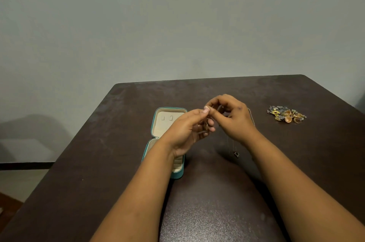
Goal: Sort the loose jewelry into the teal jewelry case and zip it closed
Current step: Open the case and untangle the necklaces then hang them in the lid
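I see both hands, left and right, each grip pinched narrow on a small gold jewelry piece above the worktop; the open teal zip-around jewelry case lies below-left, nearest the left hand.

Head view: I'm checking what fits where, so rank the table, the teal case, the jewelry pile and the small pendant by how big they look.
1. Table, by far the largest.
2. Teal case, open, partly hidden by the left hand.
3. Jewelry pile, smaller, though it lies farther off.
4. Pendant, tiny, on a thin chain.
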